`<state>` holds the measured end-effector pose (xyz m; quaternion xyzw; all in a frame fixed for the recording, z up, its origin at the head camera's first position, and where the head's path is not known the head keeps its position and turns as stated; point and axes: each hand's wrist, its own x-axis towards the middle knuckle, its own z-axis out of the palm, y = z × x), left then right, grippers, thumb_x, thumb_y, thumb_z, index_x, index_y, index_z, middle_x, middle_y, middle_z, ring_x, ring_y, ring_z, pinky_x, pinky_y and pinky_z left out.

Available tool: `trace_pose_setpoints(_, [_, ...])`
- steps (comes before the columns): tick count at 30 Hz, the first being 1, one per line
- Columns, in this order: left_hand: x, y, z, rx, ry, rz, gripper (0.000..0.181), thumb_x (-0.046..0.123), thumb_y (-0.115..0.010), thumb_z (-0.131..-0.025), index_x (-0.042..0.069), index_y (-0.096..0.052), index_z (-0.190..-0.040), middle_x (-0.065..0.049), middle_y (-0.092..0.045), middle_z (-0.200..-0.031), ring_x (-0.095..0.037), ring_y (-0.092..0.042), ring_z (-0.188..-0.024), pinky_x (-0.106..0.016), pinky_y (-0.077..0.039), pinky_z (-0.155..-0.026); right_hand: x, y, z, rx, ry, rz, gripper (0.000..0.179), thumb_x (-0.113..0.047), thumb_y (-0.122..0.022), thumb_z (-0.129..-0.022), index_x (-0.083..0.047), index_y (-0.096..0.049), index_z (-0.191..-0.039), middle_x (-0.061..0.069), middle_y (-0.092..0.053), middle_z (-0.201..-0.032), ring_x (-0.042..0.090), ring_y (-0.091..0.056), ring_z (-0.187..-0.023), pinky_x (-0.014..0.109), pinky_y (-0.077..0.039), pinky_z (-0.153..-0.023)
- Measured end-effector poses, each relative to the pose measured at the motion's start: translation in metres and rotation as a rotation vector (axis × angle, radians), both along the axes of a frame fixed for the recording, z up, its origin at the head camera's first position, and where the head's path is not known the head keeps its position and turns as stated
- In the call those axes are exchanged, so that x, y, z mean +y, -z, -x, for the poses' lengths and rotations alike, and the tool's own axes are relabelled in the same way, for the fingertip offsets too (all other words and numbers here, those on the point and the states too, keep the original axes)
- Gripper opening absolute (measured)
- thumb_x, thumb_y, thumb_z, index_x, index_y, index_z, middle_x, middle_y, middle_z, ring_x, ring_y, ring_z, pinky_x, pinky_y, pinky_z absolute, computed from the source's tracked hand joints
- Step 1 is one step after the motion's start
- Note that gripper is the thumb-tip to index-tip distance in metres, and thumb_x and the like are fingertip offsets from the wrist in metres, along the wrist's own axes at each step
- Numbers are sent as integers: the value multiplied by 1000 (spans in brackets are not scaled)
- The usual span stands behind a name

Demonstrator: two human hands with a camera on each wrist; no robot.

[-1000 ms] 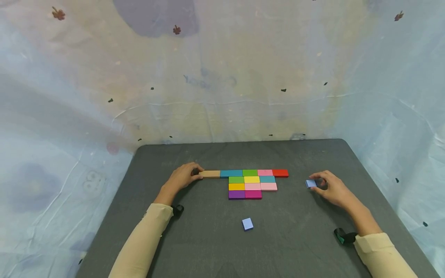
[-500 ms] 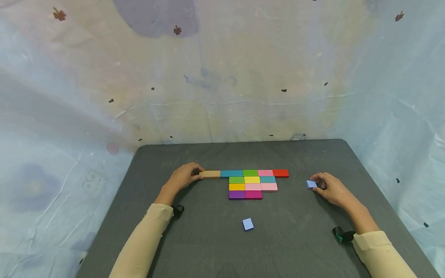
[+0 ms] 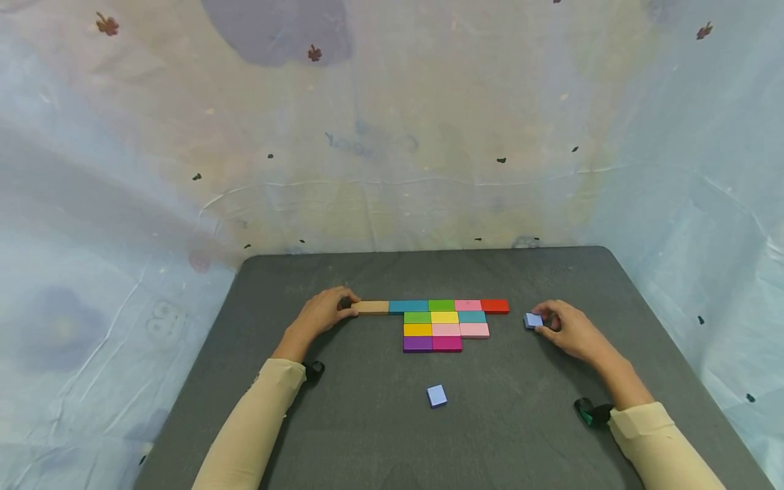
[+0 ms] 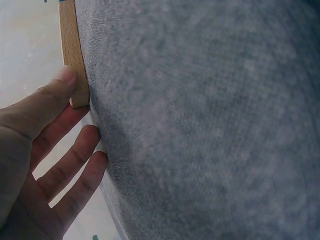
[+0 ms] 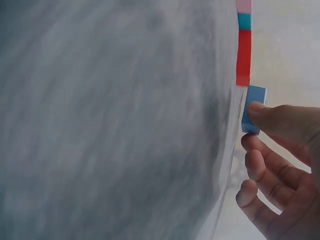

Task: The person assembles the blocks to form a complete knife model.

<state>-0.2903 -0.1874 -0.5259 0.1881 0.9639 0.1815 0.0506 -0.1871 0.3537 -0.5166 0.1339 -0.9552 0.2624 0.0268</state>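
Note:
My left hand (image 3: pixel 321 312) pinches the left end of a plain wooden block (image 3: pixel 372 308), thumb on one long side, as the left wrist view shows. That block is the leftmost of a straight row running through blue (image 3: pixel 408 306), green and pink blocks to a red block (image 3: pixel 495 307). To the right of the row, my right hand (image 3: pixel 571 329) holds a light blue block (image 3: pixel 531 320) between thumb and fingers, a short gap from the red one. In the right wrist view the thumb lies across the light blue block (image 5: pixel 255 94), with the other fingers loosely bent below.
Shorter rows of coloured blocks adjoin the long row's near side, down to a purple block (image 3: pixel 418 344) and a magenta block (image 3: pixel 446 344). A second light blue block (image 3: pixel 437 395) lies alone nearer the front of the dark table (image 3: pixel 343 435). Pale sheeting (image 3: pixel 392 136) hangs behind.
My right hand has moved left with the light blue block, closer to the red end of the row. The left hand and the laid blocks look unchanged.

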Motion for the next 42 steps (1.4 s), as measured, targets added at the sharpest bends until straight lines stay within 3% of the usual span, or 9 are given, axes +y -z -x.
trace_pose_setpoints(12, [0,0,-1,2,0,-3,32,36,-78,-100,22,-76,-129,-3,-72,-130,-25,-70,-110,-53,-57,-94,-32,-6,10,-31,-37,9,32,-10,-80,-98,-2,-70,-127,13,-67,-113,19,-56,-87,36,-45,-72])
trace_pose_setpoints(27, [0,1,2,11,7,9,32,35,-77,-101,21,-76,-130,-4,-72,-131,-25,-70,-109,-53,-57,-94,-57,-1,22,-57,-69,-3,31,-11,-80,-98,-4,-70,-126,10,-66,-112,19,-55,-86,35,-44,-72])
trace_pose_setpoints(42, [2,-1,0,6,-1,24,33,35,-78,-100,21,-76,-130,-3,-72,-130,-24,-70,-107,-52,-57,-93,-70,-1,29,-64,-47,-78,32,-15,-81,-97,-6,-70,-126,7,-67,-109,18,-56,-87,36,-46,-71])
